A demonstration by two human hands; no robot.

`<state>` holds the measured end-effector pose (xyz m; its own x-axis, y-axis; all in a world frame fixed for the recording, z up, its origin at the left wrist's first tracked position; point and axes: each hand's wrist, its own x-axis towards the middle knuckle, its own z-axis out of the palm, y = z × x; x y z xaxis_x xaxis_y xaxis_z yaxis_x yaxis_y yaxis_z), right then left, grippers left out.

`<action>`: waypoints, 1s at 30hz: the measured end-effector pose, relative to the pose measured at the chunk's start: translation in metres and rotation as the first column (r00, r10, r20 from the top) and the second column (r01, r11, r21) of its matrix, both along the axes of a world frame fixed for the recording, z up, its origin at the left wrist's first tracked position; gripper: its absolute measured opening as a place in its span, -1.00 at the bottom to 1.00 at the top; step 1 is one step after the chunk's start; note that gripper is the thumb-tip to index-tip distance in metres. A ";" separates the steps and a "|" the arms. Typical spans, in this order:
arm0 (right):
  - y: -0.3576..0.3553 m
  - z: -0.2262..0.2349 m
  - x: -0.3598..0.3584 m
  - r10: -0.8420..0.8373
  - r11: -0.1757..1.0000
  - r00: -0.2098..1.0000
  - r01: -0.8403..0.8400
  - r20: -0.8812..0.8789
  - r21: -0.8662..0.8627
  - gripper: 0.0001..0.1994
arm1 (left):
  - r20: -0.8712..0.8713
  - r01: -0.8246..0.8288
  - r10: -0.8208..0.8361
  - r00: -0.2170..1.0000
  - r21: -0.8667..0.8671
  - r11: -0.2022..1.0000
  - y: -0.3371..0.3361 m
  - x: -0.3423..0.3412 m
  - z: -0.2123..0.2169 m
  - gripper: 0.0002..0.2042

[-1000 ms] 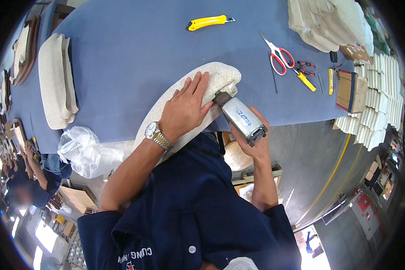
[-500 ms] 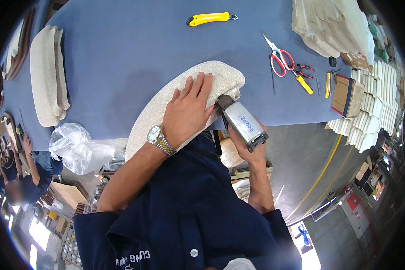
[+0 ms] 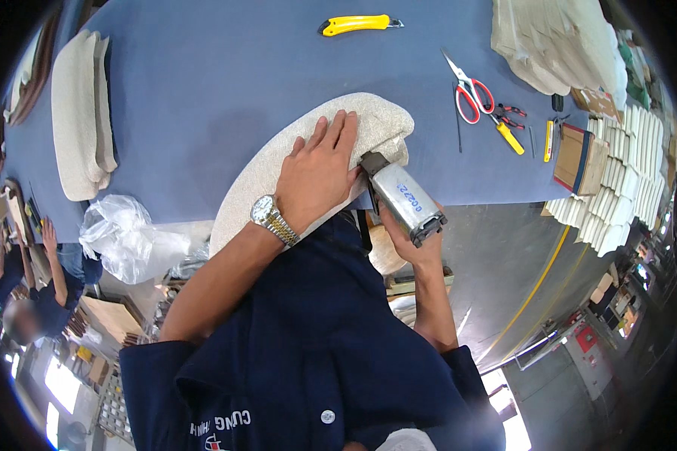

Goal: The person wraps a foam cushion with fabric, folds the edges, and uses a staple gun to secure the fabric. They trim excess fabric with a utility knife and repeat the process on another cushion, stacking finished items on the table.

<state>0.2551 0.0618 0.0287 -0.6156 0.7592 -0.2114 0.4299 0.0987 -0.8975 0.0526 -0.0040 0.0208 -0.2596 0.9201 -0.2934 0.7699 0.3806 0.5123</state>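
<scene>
The left hand is pressing flat, fingers spread wide, on a beige cushion at the blue tabletop edge; the right hand fingers are gripping a grey staple gun.

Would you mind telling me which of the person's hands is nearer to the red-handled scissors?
The right hand. It grips the grey staple gun at the table edge, below and left of the red-handled scissors. The left hand lies flat on the beige upholstered piece, farther left.
</scene>
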 end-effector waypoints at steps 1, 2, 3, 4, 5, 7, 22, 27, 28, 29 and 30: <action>-0.002 -0.002 0.001 -0.002 1.000 1.000 0.003 -0.022 0.009 -0.74 | 0.005 -0.002 0.002 1.000 0.008 1.000 -0.001 0.000 -0.001 -0.15; -0.002 0.003 0.002 0.023 0.999 1.000 -0.023 0.002 -0.025 -0.73 | 0.011 -0.004 0.004 1.000 0.016 1.000 -0.002 0.000 -0.002 -0.14; -0.003 0.006 0.001 0.022 0.999 1.000 -0.022 -0.007 -0.024 -0.73 | 0.017 -0.007 0.007 1.000 0.024 1.000 -0.002 -0.001 -0.002 -0.13; -0.005 0.008 0.002 0.024 0.999 1.000 -0.025 -0.010 -0.027 -0.72 | 0.006 0.006 -0.006 1.000 0.022 1.000 -0.003 -0.001 -0.002 -0.13; -0.006 0.009 0.002 0.028 0.999 1.000 -0.028 -0.012 -0.030 -0.71 | -0.004 0.018 -0.018 1.000 0.019 1.000 -0.002 -0.001 -0.001 -0.12; -0.007 0.010 0.001 0.037 0.999 0.999 -0.038 -0.017 -0.005 -0.70 | -0.001 0.022 -0.022 1.000 0.013 1.000 -0.002 -0.001 0.000 -0.12; -0.019 0.003 -0.002 0.009 1.000 0.999 -0.009 0.043 -0.015 -0.68 | 0.013 -0.069 0.069 0.998 0.022 0.997 -0.001 0.000 0.001 -0.08; -0.025 0.008 -0.001 0.040 0.998 0.999 -0.041 0.021 0.041 -0.64 | -0.006 -0.080 0.080 0.997 0.045 0.996 -0.002 -0.002 -0.003 -0.04; -0.025 0.008 -0.001 0.031 0.999 0.999 -0.031 0.023 0.021 -0.64 | 0.007 -0.083 0.083 0.997 0.036 0.996 -0.002 -0.001 -0.003 -0.04; -0.024 0.009 -0.001 0.023 1.000 0.999 -0.023 0.026 0.001 -0.63 | 0.019 -0.087 0.087 0.996 0.026 0.996 -0.002 -0.001 -0.001 -0.04; -0.024 0.009 0.002 0.036 0.997 0.999 -0.038 0.030 0.072 -0.62 | 0.031 -0.094 0.093 0.995 0.017 0.995 -0.001 -0.002 0.001 -0.04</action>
<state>0.2566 0.0381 0.0374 -0.6380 0.7499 -0.1750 0.4504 0.1790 -0.8747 0.0507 -0.0052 0.0220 -0.3360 0.8974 -0.2859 0.7154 0.4406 0.5423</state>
